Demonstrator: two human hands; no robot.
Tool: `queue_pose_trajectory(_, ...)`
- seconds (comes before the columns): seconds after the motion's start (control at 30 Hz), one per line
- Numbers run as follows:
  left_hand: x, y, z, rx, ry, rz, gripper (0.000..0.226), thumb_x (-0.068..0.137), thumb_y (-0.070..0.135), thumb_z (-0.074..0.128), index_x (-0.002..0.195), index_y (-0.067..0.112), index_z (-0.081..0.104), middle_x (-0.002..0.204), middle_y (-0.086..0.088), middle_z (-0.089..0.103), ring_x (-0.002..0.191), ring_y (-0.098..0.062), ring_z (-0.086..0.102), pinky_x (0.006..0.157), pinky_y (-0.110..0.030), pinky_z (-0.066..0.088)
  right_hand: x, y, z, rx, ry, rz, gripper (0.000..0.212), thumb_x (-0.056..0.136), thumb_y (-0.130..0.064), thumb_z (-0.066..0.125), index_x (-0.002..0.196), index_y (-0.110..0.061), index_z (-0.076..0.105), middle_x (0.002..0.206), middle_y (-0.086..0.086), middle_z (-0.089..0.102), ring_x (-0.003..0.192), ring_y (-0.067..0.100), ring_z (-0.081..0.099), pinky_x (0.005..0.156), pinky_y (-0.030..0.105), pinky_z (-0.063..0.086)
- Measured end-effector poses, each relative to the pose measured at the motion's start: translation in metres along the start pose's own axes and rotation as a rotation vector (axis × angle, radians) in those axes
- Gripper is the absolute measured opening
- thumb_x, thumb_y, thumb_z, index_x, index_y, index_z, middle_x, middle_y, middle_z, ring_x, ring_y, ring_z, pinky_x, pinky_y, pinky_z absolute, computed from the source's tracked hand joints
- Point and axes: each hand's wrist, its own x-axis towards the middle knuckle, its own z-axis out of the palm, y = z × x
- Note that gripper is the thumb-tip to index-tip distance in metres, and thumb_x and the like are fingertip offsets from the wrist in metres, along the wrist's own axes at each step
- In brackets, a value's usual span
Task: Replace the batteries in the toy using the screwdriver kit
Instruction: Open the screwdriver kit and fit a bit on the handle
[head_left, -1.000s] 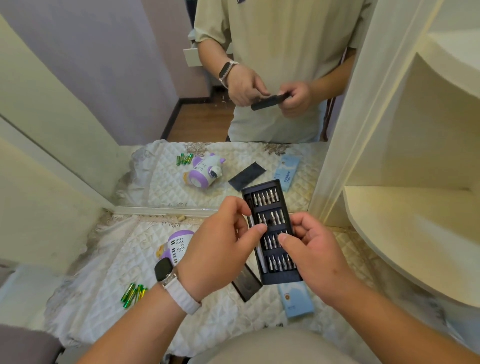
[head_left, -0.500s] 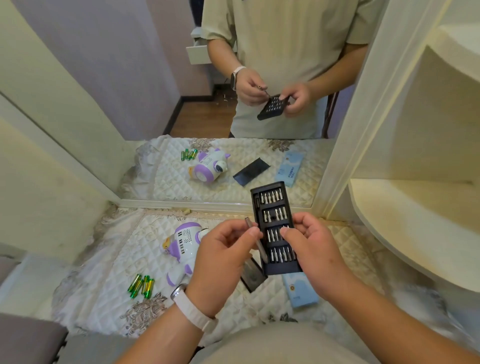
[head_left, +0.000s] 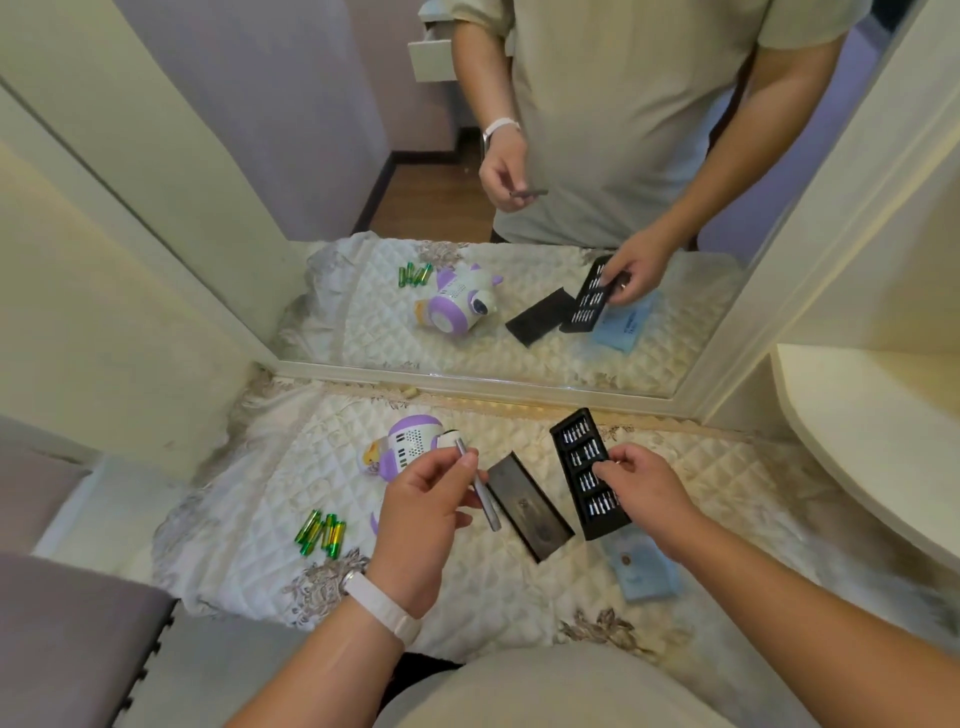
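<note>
Over the middle of the desk (head_left: 249, 551), I see the left hand (head_left: 426, 514) raised, thumb and fingers pinched round a slim grey driver (head_left: 485, 501) that slants from the fingertips down toward the near edge. Toward the right side, the right hand (head_left: 644, 488) grips the black bit tray (head_left: 582, 462) by its right edge, fingertips curled over the third row of bits. I cannot tell whether the tray rests on the cloth or hangs just above it. Between the two hands the dark lid (head_left: 530, 506) lies flat on the desk, aslant. The toy (head_left: 410, 449), white and purple, lies on its side toward the far edge, just beyond the left hand and partly hidden by it. Green batteries (head_left: 322, 532) lie in a loose bunch left of that hand, toward the near-left corner. A pale blue packet (head_left: 644, 571) lies below the right wrist, by the tray's near end. A mirror (head_left: 311, 130) stands along the far edge.
</note>
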Motion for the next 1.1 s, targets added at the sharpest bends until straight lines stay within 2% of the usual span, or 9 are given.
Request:
queue_pose_trajectory(0.17,0.021,-0.009,0.001,0.022,-0.009,-0.062,0.011,0.095,0.021,0.064,0.092,0.014,0.073,0.079,0.002,0.072,0.064,-0.009,0.061,0.063,-0.027,0.045,0.041,-0.005,0.017,-0.213,-0.116,0.001,0.013,0.091,-0.025,0.057,0.096,-0.013,0.059,0.085,0.006,0.064,0.076,0.021,0.063,0.068,0.034,0.049)
queue_pose_trajectory(0.27,0.035,-0.015,0.004,0.041,-0.004,-0.094,0.012,0.096,0.020,0.064,0.094,0.015,0.074,0.079,0.002,0.070,0.063,-0.007,0.061,0.062,-0.025,0.045,0.062,-0.008,0.028,-0.373,-0.175,-0.051,0.013,0.091,-0.026,0.057,0.096,-0.013,0.058,0.077,0.000,0.059,0.067,0.015,0.056,0.055,0.028,0.038)
queue_pose_trajectory(0.33,0.043,-0.019,0.008,0.059,-0.007,-0.102,0.012,0.096,0.020,0.064,0.096,0.014,0.075,0.078,0.003,0.070,0.062,-0.005,0.062,0.061,-0.024,0.046,0.074,-0.010,0.034,-0.419,-0.190,-0.058,0.013,0.091,-0.027,0.056,0.094,-0.014,0.056,0.073,-0.002,0.058,0.062,0.013,0.053,0.051,0.028,0.033)
queue_pose_trajectory(0.53,0.060,-0.029,0.016,0.082,-0.002,-0.133,0.012,0.095,0.018,0.064,0.099,0.013,0.074,0.077,0.005,0.070,0.060,-0.003,0.062,0.060,-0.023,0.046,0.098,-0.008,0.038,-0.531,-0.262,-0.050,0.016,0.095,-0.032,0.053,0.096,-0.017,0.054,0.083,-0.001,0.060,0.075,0.017,0.057,0.057,0.028,0.040)
queue_pose_trajectory(0.73,0.065,-0.036,0.024,0.117,-0.028,-0.144,0.013,0.095,0.016,0.064,0.102,0.010,0.073,0.078,-0.001,0.068,0.060,-0.004,0.060,0.054,-0.016,0.046,0.107,-0.008,0.037,-0.804,-0.257,-0.127,0.021,0.092,-0.036,0.057,0.090,-0.016,0.053,0.083,0.004,0.059,0.080,0.024,0.056,0.061,0.031,0.037)
queue_pose_trajectory(0.8,0.064,-0.036,0.025,0.117,-0.032,-0.143,0.012,0.095,0.016,0.064,0.102,0.011,0.073,0.079,-0.002,0.068,0.061,-0.004,0.060,0.054,-0.016,0.046,0.105,-0.008,0.037,-0.739,-0.232,-0.093,0.019,0.091,-0.033,0.057,0.090,-0.014,0.052,0.083,0.005,0.059,0.077,0.023,0.054,0.062,0.033,0.038)
queue_pose_trajectory(0.9,0.060,-0.033,0.026,0.115,-0.032,-0.137,0.012,0.095,0.016,0.064,0.101,0.013,0.074,0.080,0.000,0.069,0.063,-0.006,0.061,0.056,-0.018,0.046,0.096,-0.010,0.031,-0.496,-0.186,-0.010,0.008,0.091,-0.020,0.051,0.091,-0.014,0.056,0.087,0.004,0.063,0.079,0.021,0.059,0.068,0.035,0.047)
queue_pose_trajectory(0.97,0.055,-0.032,0.027,0.114,-0.032,-0.133,0.011,0.095,0.016,0.064,0.100,0.014,0.074,0.079,0.001,0.069,0.063,-0.007,0.060,0.058,-0.020,0.046,0.085,-0.012,0.024,-0.257,-0.184,0.059,0.014,0.091,-0.008,0.048,0.092,-0.014,0.060,0.091,0.007,0.066,0.080,0.021,0.065,0.075,0.038,0.053)
queue_pose_trajectory(1.1,0.040,-0.030,0.031,0.124,-0.043,-0.109,0.012,0.095,0.017,0.065,0.101,0.012,0.073,0.080,-0.002,0.068,0.064,-0.008,0.061,0.059,-0.021,0.046,0.052,-0.021,0.009,0.182,-0.230,0.104,0.023,0.094,0.007,0.043,0.099,-0.005,0.062,0.097,0.016,0.070,0.086,0.023,0.071,0.077,0.028,0.058)
